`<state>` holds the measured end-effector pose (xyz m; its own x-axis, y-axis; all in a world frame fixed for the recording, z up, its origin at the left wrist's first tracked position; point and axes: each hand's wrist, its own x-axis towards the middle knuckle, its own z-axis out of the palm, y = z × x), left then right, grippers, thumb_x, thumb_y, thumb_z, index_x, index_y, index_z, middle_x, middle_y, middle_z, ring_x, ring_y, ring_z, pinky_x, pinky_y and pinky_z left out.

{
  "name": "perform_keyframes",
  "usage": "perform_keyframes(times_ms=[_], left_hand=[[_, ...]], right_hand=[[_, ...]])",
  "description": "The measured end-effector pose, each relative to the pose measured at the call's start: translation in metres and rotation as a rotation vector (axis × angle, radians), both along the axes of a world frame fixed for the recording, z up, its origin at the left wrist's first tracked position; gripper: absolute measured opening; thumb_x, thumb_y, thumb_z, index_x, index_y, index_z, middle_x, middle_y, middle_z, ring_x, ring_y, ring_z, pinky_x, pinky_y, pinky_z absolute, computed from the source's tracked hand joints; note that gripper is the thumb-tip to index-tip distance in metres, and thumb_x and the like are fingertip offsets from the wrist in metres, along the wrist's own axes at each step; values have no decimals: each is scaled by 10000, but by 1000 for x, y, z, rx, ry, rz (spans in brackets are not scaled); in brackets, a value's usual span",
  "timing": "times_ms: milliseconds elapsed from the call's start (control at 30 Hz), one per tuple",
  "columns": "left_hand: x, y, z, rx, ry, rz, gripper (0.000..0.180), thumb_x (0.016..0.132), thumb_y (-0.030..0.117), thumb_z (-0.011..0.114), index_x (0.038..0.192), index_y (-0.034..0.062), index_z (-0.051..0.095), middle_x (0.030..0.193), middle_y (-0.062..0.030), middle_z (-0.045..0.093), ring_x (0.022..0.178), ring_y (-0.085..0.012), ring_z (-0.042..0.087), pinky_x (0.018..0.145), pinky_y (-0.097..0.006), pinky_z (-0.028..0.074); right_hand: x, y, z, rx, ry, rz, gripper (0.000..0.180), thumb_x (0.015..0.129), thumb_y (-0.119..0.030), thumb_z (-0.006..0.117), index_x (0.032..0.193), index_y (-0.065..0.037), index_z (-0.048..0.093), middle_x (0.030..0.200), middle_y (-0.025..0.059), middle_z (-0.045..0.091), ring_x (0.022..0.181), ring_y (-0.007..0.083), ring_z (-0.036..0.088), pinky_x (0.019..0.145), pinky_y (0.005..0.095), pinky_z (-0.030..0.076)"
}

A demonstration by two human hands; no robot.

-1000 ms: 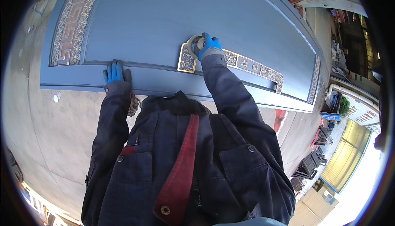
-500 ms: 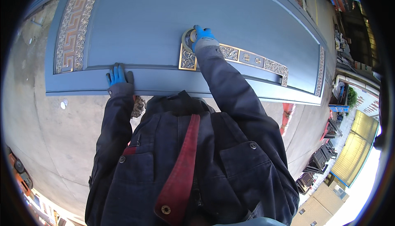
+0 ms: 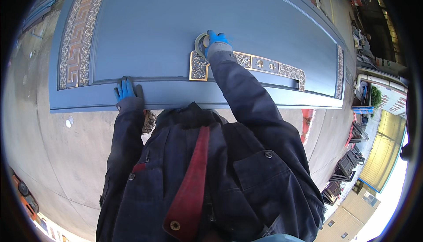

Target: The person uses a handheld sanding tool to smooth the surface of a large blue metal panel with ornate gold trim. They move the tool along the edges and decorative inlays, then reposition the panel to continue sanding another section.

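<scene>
We look down over our own chest at a large blue-grey door panel (image 3: 176, 26) lying flat across the top of the view, its long near edge running just beyond our body. It sits above a pale concrete floor (image 3: 48, 154), which spreads out to the left and below.

Our dark navy work jacket (image 3: 211, 176) fills the lower middle, with a red strap (image 3: 191, 184) running down its front.

An ornate gold fretwork band (image 3: 79, 35) decorates the left end of the door. A long gold decorative handle plate (image 3: 264, 65) lies across the door's middle, stretching to the right.

At the left end of that plate sits a round metal ring fitting (image 3: 200, 43). Our right hand (image 3: 217, 39), in a blue glove, is closed around this ring, fingers curled over its right side, arm stretched forward across the door.

Our left hand (image 3: 125, 88), also in a blue glove, lies open and flat, palm down, on the near edge of the door, well to the left of the plate, holding nothing.

Stacked dark metal frames (image 3: 348, 171) stand far off at the lower right.
</scene>
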<state>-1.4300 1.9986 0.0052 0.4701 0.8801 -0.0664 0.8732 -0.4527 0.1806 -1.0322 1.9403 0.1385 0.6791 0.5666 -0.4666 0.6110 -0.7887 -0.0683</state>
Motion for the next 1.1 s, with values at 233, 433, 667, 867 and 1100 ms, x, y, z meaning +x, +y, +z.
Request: perform_keyframes(times_ms=[233, 433, 667, 867, 1100], left_hand=[[5, -1, 11, 19, -12, -44, 644, 1069, 449, 506, 1555, 26, 514, 1658, -195, 461, 1564, -426, 367, 1296, -589, 228], [1, -2, 2, 23, -42, -12, 635, 1071, 451, 500, 1548, 33, 520, 1643, -200, 477, 1578, -427, 349, 1303, -596, 219], [2, -2, 4, 70, -35, -46, 611, 1064, 427, 507, 1542, 49, 528, 1637, -183, 482, 1576, -407, 353, 1296, -601, 223], [6, -2, 6, 41, -35, -56, 584, 1062, 415, 521, 1543, 83, 532, 1645, -159, 474, 1568, -401, 362, 1297, -583, 230], [10, -6, -3, 66, -6, -4, 572, 1060, 399, 512, 1528, 72, 542, 1643, -172, 475, 1574, -399, 356, 1300, -576, 232]], right_hand=[[32, -38, -46, 79, -11, -128, 806, 849, -311, 871, 1570, -341, 512, 1520, 174, 544, 1343, 429, 641, 1092, 532, 569], [141, -147, -69, 193, -162, -448, 801, 777, -395, 949, 1483, -255, 597, 1400, 231, 610, 1252, 441, 687, 1071, 481, 585], [62, -101, -48, 118, -78, -284, 750, 838, -370, 886, 1514, -277, 577, 1475, 215, 560, 1323, 431, 644, 1112, 490, 558], [-41, -40, -7, -25, 88, 84, 829, 857, -365, 880, 1588, -359, 487, 1539, 167, 546, 1377, 391, 630, 1125, 530, 537], [74, -163, -25, 94, -24, -174, 778, 854, -334, 863, 1561, -340, 540, 1496, 171, 581, 1342, 397, 652, 1115, 497, 547]])
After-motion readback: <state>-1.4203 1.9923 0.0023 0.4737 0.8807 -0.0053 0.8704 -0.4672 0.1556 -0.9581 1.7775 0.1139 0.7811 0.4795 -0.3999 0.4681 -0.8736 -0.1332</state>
